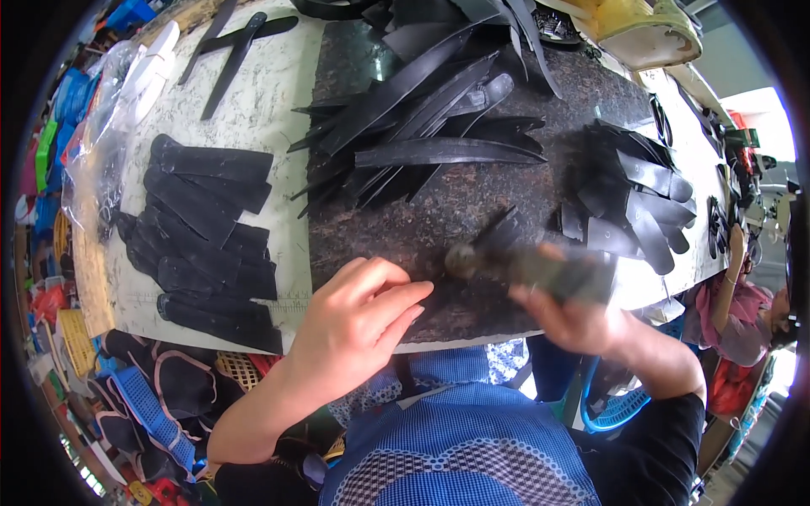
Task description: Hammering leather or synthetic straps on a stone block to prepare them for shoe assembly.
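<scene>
My left hand [363, 308] is at the near edge of a dark stone slab [380, 244], its fingers closed in a pinch. What they hold, if anything, is lost against the dark surface. To its right, my right hand [569, 316] is wrapped round a hammer-like tool [565, 274], smeared by motion. The tool's round greyish end [461, 261] points left, just beyond my left fingertips. Next to that end lies a small black strip [504, 228]. Long black straps [451, 152] are heaped on the slab's far part.
Short black straps [211, 202] are stacked on the white board at left, and more black pieces [637, 198] fan out at right. Crossed straps [240, 42] lie far left. A yellowish machine part [650, 34] stands at the back. Another person [738, 316] is at far right.
</scene>
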The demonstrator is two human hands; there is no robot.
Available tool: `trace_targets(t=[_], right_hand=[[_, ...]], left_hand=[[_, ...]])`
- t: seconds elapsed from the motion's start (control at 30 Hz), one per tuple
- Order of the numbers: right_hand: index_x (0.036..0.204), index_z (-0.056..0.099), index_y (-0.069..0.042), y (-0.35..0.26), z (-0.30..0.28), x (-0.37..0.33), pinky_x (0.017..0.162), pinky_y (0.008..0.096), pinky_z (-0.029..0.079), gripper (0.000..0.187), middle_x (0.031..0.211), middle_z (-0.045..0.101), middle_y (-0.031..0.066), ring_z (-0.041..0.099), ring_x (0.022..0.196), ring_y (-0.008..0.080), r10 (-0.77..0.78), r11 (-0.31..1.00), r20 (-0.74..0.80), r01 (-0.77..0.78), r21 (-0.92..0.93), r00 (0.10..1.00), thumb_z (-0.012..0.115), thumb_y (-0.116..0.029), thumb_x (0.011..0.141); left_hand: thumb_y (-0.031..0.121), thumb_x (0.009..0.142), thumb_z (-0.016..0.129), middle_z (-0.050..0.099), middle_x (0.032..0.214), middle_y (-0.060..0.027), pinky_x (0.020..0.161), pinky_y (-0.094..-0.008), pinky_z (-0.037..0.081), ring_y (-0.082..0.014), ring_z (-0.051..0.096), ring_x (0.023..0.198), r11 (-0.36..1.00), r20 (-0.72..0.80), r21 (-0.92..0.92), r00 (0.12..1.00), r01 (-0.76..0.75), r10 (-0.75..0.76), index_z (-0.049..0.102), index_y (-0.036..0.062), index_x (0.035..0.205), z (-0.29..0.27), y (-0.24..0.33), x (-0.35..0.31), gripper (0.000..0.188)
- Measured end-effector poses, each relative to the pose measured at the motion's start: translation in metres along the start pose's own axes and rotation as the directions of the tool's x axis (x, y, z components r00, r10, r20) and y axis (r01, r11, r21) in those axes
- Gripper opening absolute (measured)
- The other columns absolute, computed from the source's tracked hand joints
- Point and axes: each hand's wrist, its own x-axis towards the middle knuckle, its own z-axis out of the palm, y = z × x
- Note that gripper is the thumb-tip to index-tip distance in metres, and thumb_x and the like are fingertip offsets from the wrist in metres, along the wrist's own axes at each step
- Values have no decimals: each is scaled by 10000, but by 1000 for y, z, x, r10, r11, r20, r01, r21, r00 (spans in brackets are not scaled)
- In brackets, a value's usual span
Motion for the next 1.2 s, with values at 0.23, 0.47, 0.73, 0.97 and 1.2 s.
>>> trace_targets(t=[0.23, 0.47, 0.73, 0.97, 1.2], right_hand=[[1020, 616, -25, 2, 0, 5, 463, 324, 360, 94, 873, 573, 75, 519, 639, 170, -205, 943, 83, 220, -250, 975, 637, -86, 952], [1078, 586, 13, 4, 9, 13, 569, 298, 437, 185, 836, 595, 84, 546, 587, 199, -291, 945, 62, 296, -138, 955, 670, -88, 947], [1015, 561, -22, -13, 9, 25, 498, 393, 526, 277, 636, 615, 112, 683, 552, 318, -84, 996, -32, 83, -23, 996, 738, -47, 803], [1017, 614, 19, -7, 22, 25, 375, 317, 314, 126, 684, 517, 40, 483, 434, 168, -210, 977, -40, 209, -47, 977, 662, -76, 950], [1087, 615, -14, -16, 7, 21, 515, 337, 535, 254, 784, 672, 121, 709, 617, 246, -144, 989, -10, 144, 31, 990, 697, -11, 846]], left_hand=[[-81, 721, 705, 596, 971, -112, 683, -339, 527, -243, 597, 809, 937, -5, 334, 994, -101, 109, 710, -64, 1101, 11, 20, -10, 380], [-29, 753, 806, 642, 895, -69, 643, -333, 519, -236, 631, 767, 999, -45, 1, 998, 42, -42, 752, 12, 968, -6, -2, -19, 225], [-93, 688, 721, 608, 938, -106, 630, -328, 511, -232, 601, 765, 928, -88, 369, 992, -53, 91, 717, -79, 1033, 8, 21, -32, 345], [-8, 761, 797, 619, 880, -58, 631, -333, 516, -221, 609, 747, 996, -144, 87, 990, 19, -7, 709, 10, 886, -5, 1, -32, 154], [-44, 729, 809, 631, 850, -68, 560, -295, 506, -209, 624, 698, 965, -157, 238, 976, -109, 149, 732, -7, 913, 5, -5, -33, 203]])
